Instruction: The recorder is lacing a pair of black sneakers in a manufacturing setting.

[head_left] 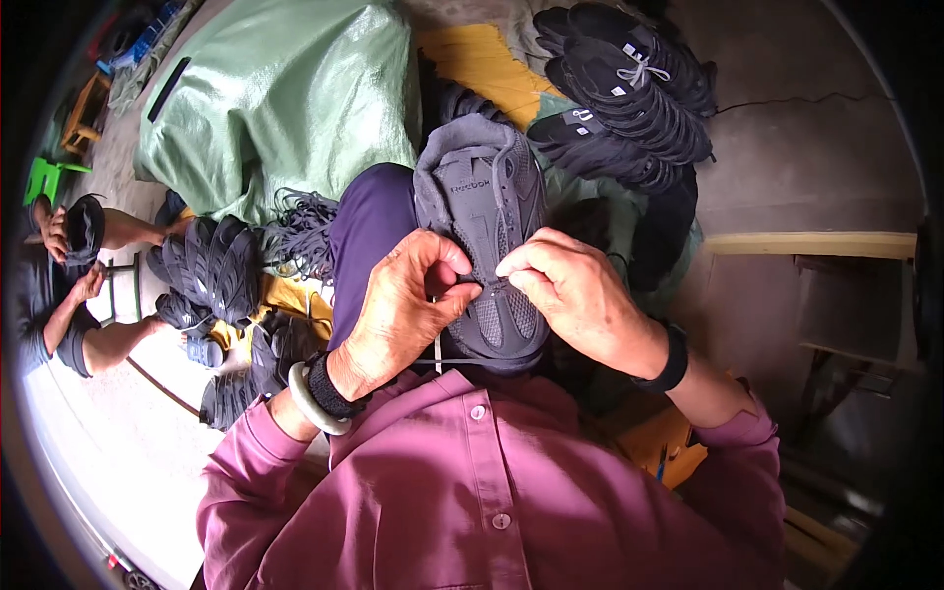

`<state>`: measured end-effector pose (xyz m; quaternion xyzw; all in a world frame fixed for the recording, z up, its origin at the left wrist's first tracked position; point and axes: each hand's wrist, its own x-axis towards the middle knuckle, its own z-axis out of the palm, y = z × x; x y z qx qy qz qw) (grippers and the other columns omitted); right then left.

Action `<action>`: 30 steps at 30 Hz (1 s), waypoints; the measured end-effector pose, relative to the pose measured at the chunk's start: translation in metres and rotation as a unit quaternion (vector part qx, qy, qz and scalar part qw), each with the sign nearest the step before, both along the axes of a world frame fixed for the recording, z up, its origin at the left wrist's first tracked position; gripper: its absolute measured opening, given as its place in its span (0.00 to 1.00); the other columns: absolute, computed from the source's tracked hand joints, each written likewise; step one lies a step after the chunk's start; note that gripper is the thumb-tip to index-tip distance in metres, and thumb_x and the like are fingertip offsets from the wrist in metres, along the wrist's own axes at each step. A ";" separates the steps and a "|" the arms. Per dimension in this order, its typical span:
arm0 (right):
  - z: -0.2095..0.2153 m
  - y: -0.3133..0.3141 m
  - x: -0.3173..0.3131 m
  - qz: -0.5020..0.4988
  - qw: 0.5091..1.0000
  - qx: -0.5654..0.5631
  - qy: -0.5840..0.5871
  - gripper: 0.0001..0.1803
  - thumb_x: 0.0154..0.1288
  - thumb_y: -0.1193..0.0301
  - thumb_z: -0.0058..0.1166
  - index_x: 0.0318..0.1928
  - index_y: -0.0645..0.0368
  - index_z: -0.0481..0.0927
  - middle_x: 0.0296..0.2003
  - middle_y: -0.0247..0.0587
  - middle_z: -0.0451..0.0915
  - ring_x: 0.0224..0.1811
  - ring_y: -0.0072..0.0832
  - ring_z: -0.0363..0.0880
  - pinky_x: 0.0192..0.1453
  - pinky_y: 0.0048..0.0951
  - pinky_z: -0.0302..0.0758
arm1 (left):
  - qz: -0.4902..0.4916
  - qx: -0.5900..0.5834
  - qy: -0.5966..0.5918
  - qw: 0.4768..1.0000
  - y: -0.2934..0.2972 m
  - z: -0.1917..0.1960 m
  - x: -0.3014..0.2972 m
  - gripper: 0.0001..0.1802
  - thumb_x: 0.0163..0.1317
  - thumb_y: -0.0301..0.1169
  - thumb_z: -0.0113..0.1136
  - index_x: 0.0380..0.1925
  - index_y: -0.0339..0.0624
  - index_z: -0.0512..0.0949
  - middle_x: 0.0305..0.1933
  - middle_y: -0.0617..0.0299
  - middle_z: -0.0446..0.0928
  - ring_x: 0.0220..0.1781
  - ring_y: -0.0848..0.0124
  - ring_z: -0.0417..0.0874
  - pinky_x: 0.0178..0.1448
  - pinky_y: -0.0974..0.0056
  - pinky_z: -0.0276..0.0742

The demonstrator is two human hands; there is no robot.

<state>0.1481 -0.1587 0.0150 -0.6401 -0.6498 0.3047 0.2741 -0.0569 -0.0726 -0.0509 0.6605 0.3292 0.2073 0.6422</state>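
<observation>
A dark grey sneaker (477, 211) rests on my lap with its toe toward me, its tongue showing and its upper eyelets unlaced. My left hand (408, 300) bends over the left eyelet row, thumb and forefinger close together at the lower eyelets. Opposite it, my right hand (575, 300) pinches with thumb and forefinger at the middle of the shoe. What lies between the fingertips is too small to make out. A thin pale cord (438, 351) hangs below my left hand, beside the toe.
A bundle of dark laces (303, 234) lies left of my knee, by a green sack (285, 98). Stacked black shoe parts (629, 98) stand at the far right; more dark shoes (211, 265) are at left. Another person's hands (74, 246) hold a dark item at far left.
</observation>
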 end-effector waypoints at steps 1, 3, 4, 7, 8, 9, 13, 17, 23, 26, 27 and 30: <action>0.001 -0.001 -0.001 0.011 0.999 0.023 -0.032 0.03 0.70 0.77 0.57 0.42 0.61 0.80 0.38 0.45 0.81 0.40 0.44 0.83 0.46 0.38 0.80 | 0.000 0.000 0.000 1.000 -0.001 -0.002 -0.002 0.16 0.61 0.16 0.72 0.43 0.43 0.77 0.38 0.74 0.72 0.40 0.86 0.73 0.44 0.78 0.73; 0.004 0.001 -0.014 0.011 0.998 0.051 -0.043 0.07 0.71 0.77 0.53 0.47 0.57 0.72 0.36 0.48 0.80 0.40 0.50 0.82 0.44 0.47 0.79 | -0.005 0.035 0.001 0.999 -0.003 -0.002 -0.003 0.16 0.61 0.17 0.73 0.45 0.42 0.78 0.38 0.73 0.72 0.40 0.85 0.73 0.45 0.77 0.75; 0.004 0.002 -0.017 0.008 0.997 0.057 -0.049 0.07 0.71 0.77 0.53 0.46 0.58 0.72 0.36 0.48 0.79 0.40 0.50 0.82 0.44 0.47 0.79 | -0.007 0.036 0.000 0.999 -0.003 0.000 -0.001 0.16 0.61 0.17 0.73 0.45 0.42 0.78 0.38 0.73 0.72 0.40 0.85 0.73 0.45 0.77 0.75; 0.001 0.003 -0.014 0.010 0.997 0.055 -0.044 0.06 0.71 0.78 0.52 0.45 0.58 0.72 0.36 0.49 0.79 0.40 0.51 0.82 0.44 0.47 0.79 | 0.011 0.042 -0.002 0.999 -0.004 0.013 0.000 0.13 0.60 0.17 0.73 0.42 0.40 0.81 0.39 0.70 0.73 0.40 0.83 0.75 0.46 0.74 0.77; 0.001 0.003 -0.011 0.016 0.998 0.047 -0.034 0.05 0.71 0.78 0.52 0.45 0.59 0.72 0.36 0.49 0.79 0.41 0.51 0.82 0.44 0.48 0.78 | 0.003 0.083 0.018 0.996 -0.003 0.018 0.001 0.11 0.59 0.18 0.74 0.39 0.39 0.81 0.38 0.69 0.74 0.40 0.81 0.76 0.45 0.73 0.77; 0.003 0.003 -0.010 0.016 0.998 0.048 -0.034 0.05 0.71 0.78 0.52 0.45 0.59 0.72 0.36 0.49 0.79 0.41 0.51 0.82 0.44 0.48 0.78 | -0.006 0.123 0.037 0.992 -0.002 0.022 0.002 0.10 0.59 0.19 0.75 0.36 0.39 0.82 0.38 0.67 0.74 0.39 0.80 0.76 0.44 0.71 0.77; 0.019 0.003 -0.001 0.041 0.998 0.027 -0.040 0.05 0.72 0.75 0.52 0.45 0.58 0.72 0.36 0.50 0.79 0.40 0.52 0.82 0.42 0.48 0.77 | -0.015 0.128 0.038 0.991 0.003 0.029 0.002 0.08 0.57 0.21 0.75 0.33 0.38 0.82 0.36 0.64 0.75 0.37 0.77 0.77 0.41 0.69 0.76; 0.037 0.002 0.022 -0.023 0.988 -0.151 0.003 0.06 0.73 0.73 0.58 0.45 0.61 0.77 0.27 0.39 0.79 0.32 0.28 0.82 0.39 0.30 0.77 | -0.017 0.177 0.070 0.982 0.020 0.028 -0.035 0.07 0.58 0.17 0.67 0.31 0.39 0.79 0.35 0.64 0.75 0.36 0.76 0.77 0.38 0.68 0.74; 0.069 -0.007 0.068 -0.064 0.928 -0.287 0.229 0.11 0.80 0.67 0.50 0.49 0.63 0.78 0.29 0.26 0.73 0.28 0.11 0.67 0.30 0.17 0.64 | 0.215 0.070 0.194 0.955 0.111 -0.065 -0.256 0.05 0.59 0.19 0.62 0.36 0.37 0.79 0.35 0.59 0.78 0.36 0.72 0.81 0.37 0.68 0.84; 0.084 -0.014 0.073 -0.090 0.893 -0.296 0.326 0.10 0.81 0.68 0.48 0.51 0.62 0.77 0.27 0.26 0.70 0.25 0.10 0.63 0.27 0.15 0.60 | 0.302 0.005 0.311 0.901 0.143 -0.146 -0.469 0.09 0.63 0.28 0.65 0.40 0.36 0.78 0.35 0.60 0.79 0.32 0.72 0.81 0.31 0.66 0.84; 0.087 -0.016 0.074 -0.110 0.883 -0.293 0.350 0.10 0.81 0.68 0.48 0.52 0.61 0.77 0.26 0.26 0.68 0.23 0.10 0.61 0.26 0.15 0.60 | 0.411 -0.043 0.245 0.877 0.138 -0.172 -0.501 0.10 0.64 0.30 0.65 0.41 0.39 0.77 0.34 0.61 0.79 0.31 0.71 0.82 0.28 0.65 0.83; 0.092 -0.049 0.126 -0.140 0.838 -0.232 0.474 0.09 0.81 0.68 0.49 0.51 0.60 0.76 0.24 0.23 0.65 0.19 0.10 0.58 0.21 0.16 0.58 | 0.588 -0.075 0.272 0.758 0.127 -0.109 -0.665 0.17 0.67 0.33 0.65 0.46 0.46 0.66 0.38 0.59 0.76 0.26 0.71 0.79 0.25 0.67 0.78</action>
